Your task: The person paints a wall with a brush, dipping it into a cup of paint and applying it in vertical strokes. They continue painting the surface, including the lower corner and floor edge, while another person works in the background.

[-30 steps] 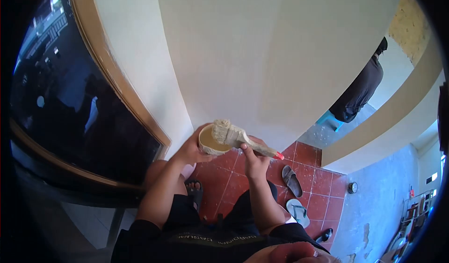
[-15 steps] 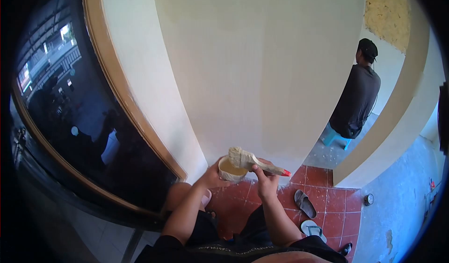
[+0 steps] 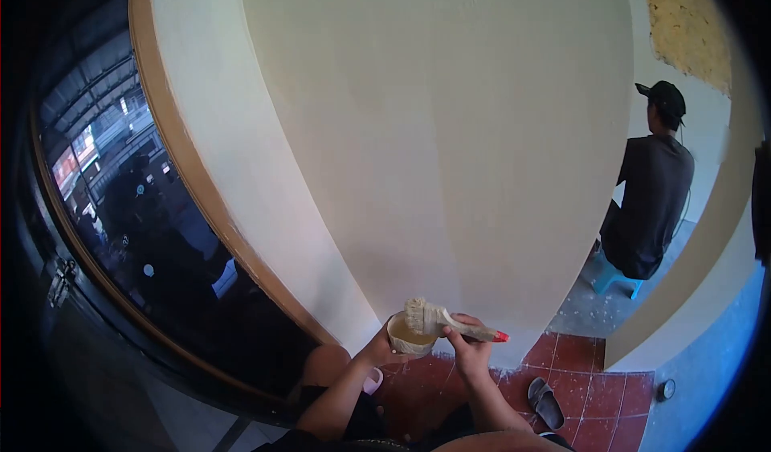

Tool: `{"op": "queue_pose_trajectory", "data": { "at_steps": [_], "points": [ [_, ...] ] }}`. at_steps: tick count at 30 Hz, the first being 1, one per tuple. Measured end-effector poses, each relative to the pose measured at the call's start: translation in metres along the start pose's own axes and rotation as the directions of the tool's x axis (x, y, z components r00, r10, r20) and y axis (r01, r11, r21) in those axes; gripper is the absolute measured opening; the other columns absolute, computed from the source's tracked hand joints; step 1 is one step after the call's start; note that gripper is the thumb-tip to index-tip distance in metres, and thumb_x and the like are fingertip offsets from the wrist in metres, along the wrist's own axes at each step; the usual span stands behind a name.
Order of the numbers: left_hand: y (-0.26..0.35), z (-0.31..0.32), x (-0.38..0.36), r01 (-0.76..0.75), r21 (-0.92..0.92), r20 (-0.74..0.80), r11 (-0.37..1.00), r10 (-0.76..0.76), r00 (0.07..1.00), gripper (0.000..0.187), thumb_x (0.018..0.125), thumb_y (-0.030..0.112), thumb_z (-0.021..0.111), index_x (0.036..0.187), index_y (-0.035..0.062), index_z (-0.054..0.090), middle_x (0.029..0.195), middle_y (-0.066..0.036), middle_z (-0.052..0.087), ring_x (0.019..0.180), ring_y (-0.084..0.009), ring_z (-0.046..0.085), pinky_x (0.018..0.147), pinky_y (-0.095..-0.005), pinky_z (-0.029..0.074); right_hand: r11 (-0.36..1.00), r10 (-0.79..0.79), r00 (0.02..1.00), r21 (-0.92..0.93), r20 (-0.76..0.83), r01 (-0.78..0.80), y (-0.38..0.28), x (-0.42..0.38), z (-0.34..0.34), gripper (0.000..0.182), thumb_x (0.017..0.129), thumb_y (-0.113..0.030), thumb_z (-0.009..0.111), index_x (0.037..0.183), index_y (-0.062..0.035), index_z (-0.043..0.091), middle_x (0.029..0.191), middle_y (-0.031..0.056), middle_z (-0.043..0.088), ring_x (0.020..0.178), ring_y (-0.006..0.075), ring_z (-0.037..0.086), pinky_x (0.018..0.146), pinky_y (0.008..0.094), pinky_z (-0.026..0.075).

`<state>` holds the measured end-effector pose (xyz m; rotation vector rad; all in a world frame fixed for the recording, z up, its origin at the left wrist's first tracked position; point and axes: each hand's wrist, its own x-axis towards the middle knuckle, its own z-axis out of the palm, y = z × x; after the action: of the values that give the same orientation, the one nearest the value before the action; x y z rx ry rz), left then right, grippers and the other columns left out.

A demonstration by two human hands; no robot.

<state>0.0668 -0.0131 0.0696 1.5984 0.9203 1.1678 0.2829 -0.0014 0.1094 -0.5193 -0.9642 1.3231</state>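
Observation:
My left hand [image 3: 385,351] is closed round the side of a small paint-smeared bowl [image 3: 412,347] that has pale yellowish paint [image 3: 411,335] in it. In my right hand [image 3: 470,346] is a wide paintbrush [image 3: 438,319], gripped by its handle, the red end pointing right. Its cream-coated bristles are tilted up over the bowl's rim. Just beyond both hands stands the pale wall [image 3: 385,171], with faint bands of a slightly different tone.
Left of the wall is a wood-framed dark glass window [image 3: 177,235]. A person [image 3: 654,187] in a dark shirt and cap sits on a blue stool [image 3: 617,280] behind the pillar at right. A sandal [image 3: 546,404] lies on the speckled red tiles [image 3: 574,372].
My view has tilted up and shifted left, so the wall, bowl and hands sit lower in the picture. The brush stays over the bowl. The seated person's head has turned left.

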Motion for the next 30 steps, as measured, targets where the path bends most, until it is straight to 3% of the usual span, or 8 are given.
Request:
{"op": "queue_pose_trajectory", "data": {
  "at_steps": [5, 12, 17, 20, 21, 24, 26, 30],
  "points": [
    [0.011, 0.001, 0.007, 0.024, 0.097, -0.045, 0.995, -0.02, 0.999, 0.097, 0.064, 0.015, 0.084, 0.142, 0.0049, 0.027, 0.138, -0.01, 0.043, 0.128, -0.0216, 0.042, 0.106, -0.0379, 0.035, 0.999, 0.038, 0.998, -0.03, 0.04, -0.037, 0.004, 0.01, -0.008, 0.027, 0.079, -0.001, 0.073, 0.1, 0.0003, 0.056, 0.096, 0.0098, 0.062, 0.086, 0.0154, 0.06, 0.079, 0.0291, 0.05],
    [0.016, 0.0, 0.007, 0.009, 0.161, -0.049, 0.987, -0.001, 0.999, 0.099, 0.063, 0.015, 0.083, 0.143, 0.006, 0.025, 0.139, -0.01, 0.041, 0.129, -0.0203, 0.04, 0.106, -0.0363, 0.034, 0.989, -0.102, 0.991, -0.096, 0.088, 0.111, -0.002, 0.016, -0.014, 0.03, 0.077, 0.001, 0.073, 0.098, -0.002, 0.051, 0.092, 0.0104, 0.061, 0.086, 0.0163, 0.061, 0.078, 0.03, 0.05],
    [0.02, -0.003, -0.001, 0.042, 0.175, -0.075, 0.984, -0.029, 0.997, 0.099, 0.062, 0.018, 0.084, 0.142, 0.0051, 0.027, 0.138, -0.01, 0.043, 0.128, -0.0209, 0.041, 0.106, -0.0365, 0.034, 0.989, -0.098, 0.995, -0.11, 0.018, 0.099, -0.008, 0.005, -0.009, 0.028, 0.078, 0.0, 0.073, 0.097, -0.0024, 0.052, 0.094, 0.0083, 0.06, 0.086, 0.0145, 0.058, 0.077, 0.0277, 0.049],
    [0.031, 0.004, -0.002, 0.02, 0.07, -0.119, 0.997, -0.012, 0.993, 0.096, 0.061, 0.024, 0.086, 0.138, 0.001, 0.033, 0.133, -0.013, 0.047, 0.124, -0.022, 0.046, 0.104, -0.0374, 0.037, 0.988, -0.045, 0.999, -0.146, -0.006, 0.044, -0.01, -0.002, -0.006, 0.027, 0.079, -0.001, 0.072, 0.097, -0.0025, 0.052, 0.094, 0.0071, 0.059, 0.085, 0.0137, 0.057, 0.077, 0.0268, 0.048],
    [0.033, 0.001, -0.005, 0.033, 0.131, -0.117, 0.991, -0.018, 0.993, 0.095, 0.061, 0.022, 0.086, 0.137, 0.0011, 0.034, 0.133, -0.012, 0.047, 0.124, -0.0217, 0.046, 0.103, -0.0374, 0.037, 0.991, -0.027, 0.999, -0.133, -0.023, 0.024, -0.012, -0.006, -0.003, 0.028, 0.08, -0.001, 0.072, 0.1, -0.0022, 0.054, 0.096, 0.0068, 0.058, 0.087, 0.0137, 0.057, 0.078, 0.0272, 0.047],
    [0.033, -0.002, -0.012, 0.036, 0.053, -0.095, 0.998, -0.03, 0.995, 0.095, 0.061, 0.019, 0.085, 0.139, 0.0026, 0.033, 0.133, -0.011, 0.047, 0.124, -0.0208, 0.045, 0.104, -0.0367, 0.037, 0.984, -0.075, 0.997, -0.164, -0.033, 0.069, -0.013, -0.012, 0.002, 0.027, 0.08, -0.002, 0.072, 0.102, 0.0007, 0.057, 0.1, 0.0091, 0.061, 0.089, 0.0142, 0.058, 0.08, 0.027, 0.048],
    [0.034, 0.001, -0.016, 0.036, 0.008, -0.076, 0.999, -0.035, 0.997, 0.096, 0.061, 0.017, 0.085, 0.139, 0.0033, 0.032, 0.134, -0.01, 0.047, 0.125, -0.0204, 0.045, 0.104, -0.0364, 0.036, 0.987, -0.017, 1.0, -0.16, -0.022, 0.013, -0.019, -0.019, 0.007, 0.028, 0.08, -0.001, 0.072, 0.104, 0.0009, 0.057, 0.102, 0.0095, 0.061, 0.092, 0.015, 0.058, 0.082, 0.0277, 0.048],
    [0.033, 0.0, -0.021, -0.058, 0.033, -0.092, 0.998, 0.061, 0.994, 0.093, 0.063, 0.017, 0.085, 0.139, 0.0034, 0.033, 0.132, -0.011, 0.048, 0.123, -0.0201, 0.046, 0.103, -0.0363, 0.038, 0.988, -0.077, 0.996, -0.136, -0.046, 0.07, -0.016, -0.032, 0.012, 0.028, 0.08, -0.002, 0.072, 0.104, 0.0008, 0.058, 0.102, 0.0084, 0.06, 0.093, 0.0151, 0.058, 0.084, 0.0282, 0.048]
  ]
}}
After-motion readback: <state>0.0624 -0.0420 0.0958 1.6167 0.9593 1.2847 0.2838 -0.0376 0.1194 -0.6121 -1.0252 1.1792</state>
